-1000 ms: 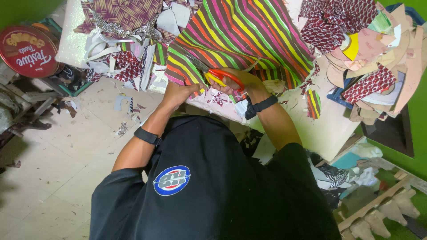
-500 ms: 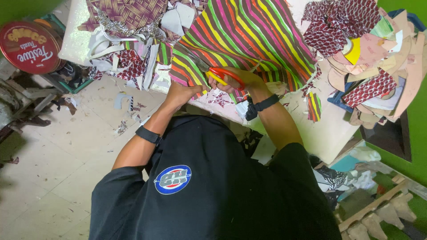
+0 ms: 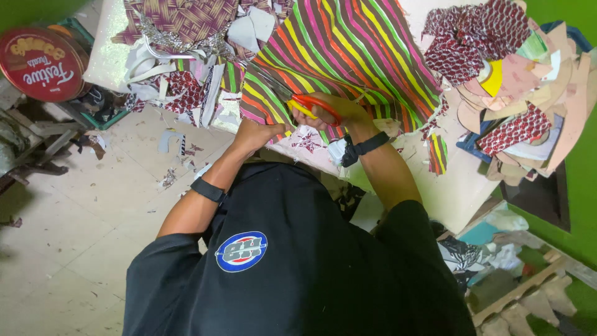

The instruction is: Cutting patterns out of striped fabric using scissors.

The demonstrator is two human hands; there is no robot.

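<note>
Compared with half a second ago, both hands sit slightly lower on the striped cloth (image 3: 348, 56), near the tabletop's (image 3: 457, 193) front edge. Right hand (image 3: 333, 112) has fingers curled through orange-handled scissors (image 3: 311, 106), blades in the cloth. Left hand (image 3: 255, 134) pinches the cloth's near edge. Red round tin (image 3: 40, 62) stands off the table, lid on, contents unseen. Offcut pile (image 3: 528, 93) crowds the right edge.

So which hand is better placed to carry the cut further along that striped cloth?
The right hand: it grips the orange-handled scissors, whose blades lie on the striped cloth. The left hand only holds the cloth's near edge, probably steadying it.
</note>
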